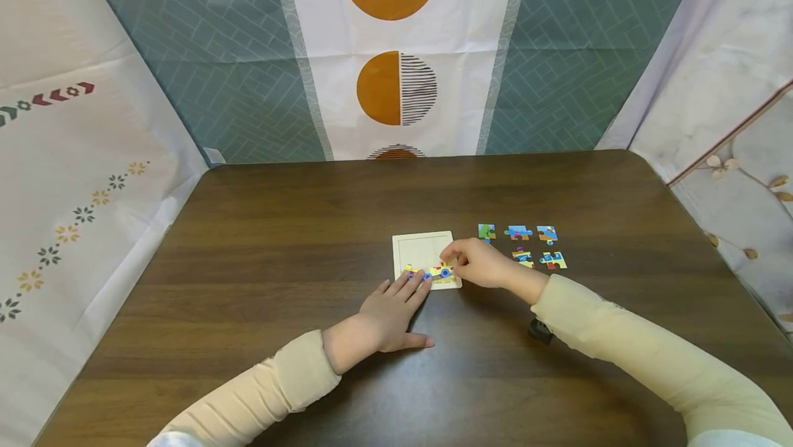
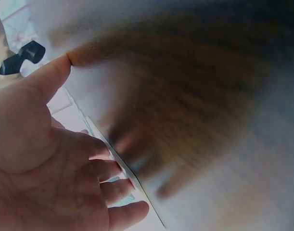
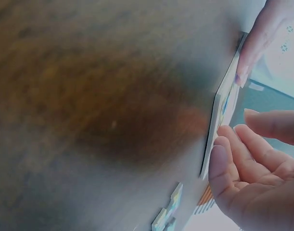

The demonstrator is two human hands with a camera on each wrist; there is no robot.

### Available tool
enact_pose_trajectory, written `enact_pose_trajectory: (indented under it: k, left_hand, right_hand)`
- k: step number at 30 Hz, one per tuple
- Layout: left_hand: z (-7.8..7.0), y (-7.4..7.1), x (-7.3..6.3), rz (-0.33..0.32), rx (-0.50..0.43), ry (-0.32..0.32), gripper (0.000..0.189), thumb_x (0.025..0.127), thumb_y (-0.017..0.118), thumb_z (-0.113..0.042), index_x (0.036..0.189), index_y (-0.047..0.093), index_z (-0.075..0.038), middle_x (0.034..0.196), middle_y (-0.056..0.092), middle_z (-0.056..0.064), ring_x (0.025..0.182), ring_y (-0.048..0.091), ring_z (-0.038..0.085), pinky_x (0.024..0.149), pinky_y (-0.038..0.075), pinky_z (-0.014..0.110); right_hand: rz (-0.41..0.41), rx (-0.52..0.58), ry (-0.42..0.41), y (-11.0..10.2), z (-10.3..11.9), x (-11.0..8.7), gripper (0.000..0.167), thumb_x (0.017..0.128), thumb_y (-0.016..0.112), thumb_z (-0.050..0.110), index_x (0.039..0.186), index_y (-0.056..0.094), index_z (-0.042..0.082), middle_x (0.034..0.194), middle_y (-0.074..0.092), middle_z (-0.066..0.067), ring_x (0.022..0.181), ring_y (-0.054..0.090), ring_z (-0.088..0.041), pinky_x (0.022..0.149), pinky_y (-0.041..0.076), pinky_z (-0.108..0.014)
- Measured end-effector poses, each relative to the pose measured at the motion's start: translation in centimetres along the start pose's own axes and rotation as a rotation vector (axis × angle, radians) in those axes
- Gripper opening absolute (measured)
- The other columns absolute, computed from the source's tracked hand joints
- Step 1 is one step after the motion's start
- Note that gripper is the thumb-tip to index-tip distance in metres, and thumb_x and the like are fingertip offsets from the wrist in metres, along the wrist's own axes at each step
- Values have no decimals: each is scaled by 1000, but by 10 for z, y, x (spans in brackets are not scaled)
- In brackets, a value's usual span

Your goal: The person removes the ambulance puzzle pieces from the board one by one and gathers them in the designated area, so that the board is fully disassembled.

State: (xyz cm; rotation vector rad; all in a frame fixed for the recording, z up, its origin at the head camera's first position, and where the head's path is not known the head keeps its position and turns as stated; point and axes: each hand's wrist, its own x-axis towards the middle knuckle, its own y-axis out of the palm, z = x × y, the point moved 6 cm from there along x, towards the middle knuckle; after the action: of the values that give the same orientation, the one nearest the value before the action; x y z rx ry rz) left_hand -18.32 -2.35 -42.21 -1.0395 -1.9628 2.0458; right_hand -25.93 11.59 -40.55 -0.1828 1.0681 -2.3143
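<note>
A square pale puzzle board [image 1: 423, 247] with a raised rim lies on the table. Joined picture pieces [image 1: 438, 272] with blue wheels fill part of its near side. My left hand [image 1: 390, 316] lies flat, its straight fingertips resting on the near left of the board and covering some of the picture; the thumb is spread out to the side. At the board's right side, my right hand [image 1: 482, 263] has its fingertips on or just above the pieces. Its fingers [image 3: 255, 151] are loosely bent and the thumb stands apart, with no piece visible between them.
Several loose jigsaw pieces [image 1: 517, 232] lie in two rows right of the board, partly behind my right hand. The dark wooden table [image 1: 279, 226] reaches back to a patterned curtain [image 1: 396, 89]. A black wrist device [image 1: 541, 330] sits under my right sleeve.
</note>
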Motion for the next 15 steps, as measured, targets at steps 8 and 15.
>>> enact_pose_trajectory:
  k: [8,15]
  left_hand:
    - [0,-1,0,2,21,-6,90,87,48,-67,154,14,-18,161,8,-1,148,9,19,117,21,41]
    - [0,1,1,7,26,-6,90,87,48,-67,154,14,-18,161,8,-1,148,8,19,117,21,41]
  right_hand:
    - [-11,122,11,1,-3,5,27,83,61,-7,110,60,-10,106,66,-22,96,63,-33,87,51,-43]
    - [-37,204,33,3,-4,9,28,82,61,-8,110,59,-11,102,65,-22,90,62,-29,81,52,-37]
